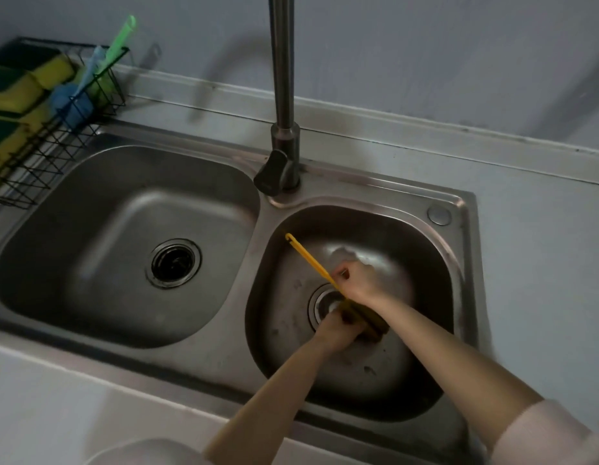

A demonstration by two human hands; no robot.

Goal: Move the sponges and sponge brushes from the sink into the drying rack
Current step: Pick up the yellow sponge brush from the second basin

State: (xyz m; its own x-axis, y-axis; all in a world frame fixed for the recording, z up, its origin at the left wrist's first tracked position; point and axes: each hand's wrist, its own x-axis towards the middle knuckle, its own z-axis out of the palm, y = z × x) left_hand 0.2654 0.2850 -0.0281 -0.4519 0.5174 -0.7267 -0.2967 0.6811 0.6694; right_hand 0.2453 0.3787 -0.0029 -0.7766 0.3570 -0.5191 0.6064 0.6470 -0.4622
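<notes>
Your last piece is the yellow sponge brush [320, 268], lying in the right-hand basin [435, 263] of the double sink, its thin handle slanting up and away toward the basin's far-left wall and its dark sponge head [368, 325] down near the drain [325, 305]. Expect it to be light, with a stiff, narrow plastic handle that is likely wet and slick, and a soft head that will squash and may drip; the handle alone gives little to hold, so take it at mid-handle and steady the head. Your right hand [360, 280] sits over the middle of the handle with its fingers curled about it, apparently closed on it, though blur hides how firmly. Your left hand [335, 330] is down at the head end, fingers bent around or against the sponge; from this angle you cannot tell whether it truly grips or merely rests there. The handle's hooked tip pokes out well clear of both hands. The wire drying rack [33, 156] stands at the far left, beyond the empty left basin [130, 250], already holding yellow-and-green sponges [26, 85], a blue brush [78, 95] and a green one [118, 41].
</notes>
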